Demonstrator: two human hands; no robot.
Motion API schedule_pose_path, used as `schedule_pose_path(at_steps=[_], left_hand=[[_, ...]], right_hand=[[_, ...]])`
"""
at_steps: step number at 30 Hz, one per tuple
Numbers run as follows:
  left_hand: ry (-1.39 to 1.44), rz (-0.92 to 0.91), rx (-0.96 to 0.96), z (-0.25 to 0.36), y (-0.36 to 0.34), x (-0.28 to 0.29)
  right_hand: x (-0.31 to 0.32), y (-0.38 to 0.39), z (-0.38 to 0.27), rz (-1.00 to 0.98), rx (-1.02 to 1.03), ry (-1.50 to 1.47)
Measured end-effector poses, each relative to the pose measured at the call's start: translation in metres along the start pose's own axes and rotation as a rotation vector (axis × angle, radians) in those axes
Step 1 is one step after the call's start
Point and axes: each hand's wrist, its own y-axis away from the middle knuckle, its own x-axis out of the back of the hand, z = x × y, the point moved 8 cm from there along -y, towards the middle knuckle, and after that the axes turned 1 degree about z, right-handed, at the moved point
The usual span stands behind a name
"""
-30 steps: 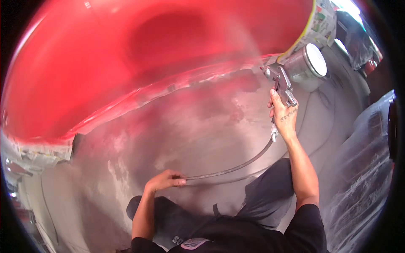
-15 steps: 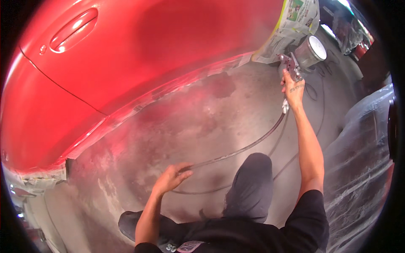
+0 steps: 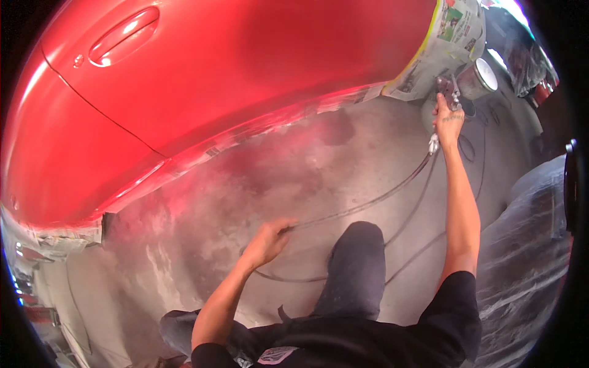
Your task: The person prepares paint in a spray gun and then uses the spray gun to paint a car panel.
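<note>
Cannot see the handle of the gun [image 3: 449, 92] inside the right hand [image 3: 451, 124]. Lose the hose [image 3: 363, 207] within the left hand [image 3: 266, 241]. See the car [image 3: 202, 80] cut off above.

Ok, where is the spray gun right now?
In the head view, the spray gun is at the upper right, gripped in the right hand, by the lower edge of the newspaper masking.
</note>
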Motion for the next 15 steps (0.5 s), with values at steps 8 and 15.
schedule_pose_path(at_steps=[8, 15], left_hand=[[-0.25, -0.118, -0.088, -0.105, 0.113, 0.06], [-0.439, -0.15, -0.05, -0.196, 0.205, 0.123]], right_hand=[[-0.039, 0.193, -0.132, -0.286, -0.082, -0.076], [-0.072, 0.344, -0.253, -0.415, -0.012, -0.213]])
